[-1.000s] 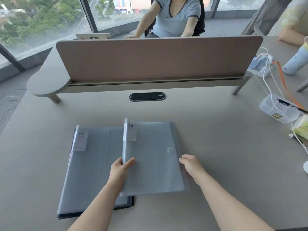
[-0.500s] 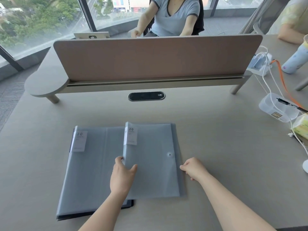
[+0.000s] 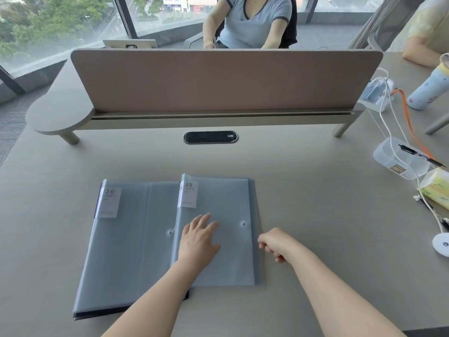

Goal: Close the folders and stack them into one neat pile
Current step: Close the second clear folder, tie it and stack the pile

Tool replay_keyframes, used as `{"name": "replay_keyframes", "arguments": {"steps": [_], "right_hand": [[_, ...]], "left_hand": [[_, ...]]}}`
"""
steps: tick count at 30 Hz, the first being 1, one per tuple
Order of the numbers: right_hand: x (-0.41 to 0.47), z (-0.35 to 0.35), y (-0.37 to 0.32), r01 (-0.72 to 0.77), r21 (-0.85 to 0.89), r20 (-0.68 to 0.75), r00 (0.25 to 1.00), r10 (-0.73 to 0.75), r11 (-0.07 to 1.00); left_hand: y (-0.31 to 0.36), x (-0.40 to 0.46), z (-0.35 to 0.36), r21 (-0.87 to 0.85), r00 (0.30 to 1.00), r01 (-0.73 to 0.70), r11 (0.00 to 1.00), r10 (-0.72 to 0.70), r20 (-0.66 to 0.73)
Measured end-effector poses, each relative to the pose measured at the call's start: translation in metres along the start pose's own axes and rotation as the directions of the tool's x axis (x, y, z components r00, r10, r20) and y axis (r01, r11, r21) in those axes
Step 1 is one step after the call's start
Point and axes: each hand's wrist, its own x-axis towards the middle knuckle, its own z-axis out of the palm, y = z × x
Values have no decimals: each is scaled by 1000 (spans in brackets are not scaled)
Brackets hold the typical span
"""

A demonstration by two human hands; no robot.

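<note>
Closing step: left hand [image 3: 199,239], fingers spread, presses right folder [image 3: 230,259] flat at frame centre; right hand [image 3: 275,244], loosely curled and empty, at its edge. Next: lift it onto left folder [image 3: 128,239], edges squared.

A grey table [image 3: 315,215] fills the view. At twelve o'clock a brown divider panel [image 3: 226,79] stands on a low rail, with a dark oval cable port [image 3: 210,137] set in the tabletop just below it. Beyond the panel sits a person in a grey-blue shirt [image 3: 252,20]. Toward two o'clock a pale blue bottle [image 3: 430,91] stands near a white power strip [image 3: 375,93]. At three o'clock lie a clear plastic box [image 3: 398,159], a black pen [image 3: 420,155] across it, white cables [image 3: 393,142], an orange cable [image 3: 408,117] and a yellow-green tissue pack [image 3: 437,188].
</note>
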Motion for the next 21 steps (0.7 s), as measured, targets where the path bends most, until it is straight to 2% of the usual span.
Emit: {"name": "replay_keyframes", "arguments": {"steps": [2,5,10,12,18,21], "right_hand": [[2,-2,-1,-10,31,11,1000,9,999],[7,-5,-2,-17,46,-15,1000,18,999],[19,-1,-15,35,153,-133,991,-15,988],[22,0,-23,48,146,-152,988,-25,988],[36,7,-41,114,-79,-236,963,-130,990],[38,14,-56,141,-250,-277,937,-211,958]], "left_hand": [[7,9,4,39,993,-85,996,82,85],[15,15,11,99,979,-130,987,112,169],[8,13,21,146,978,-139,979,113,176],[6,14,22,148,978,-142,979,115,172],[8,14,23,131,978,-137,982,113,174],[7,14,24,115,978,-137,984,115,175]]}}
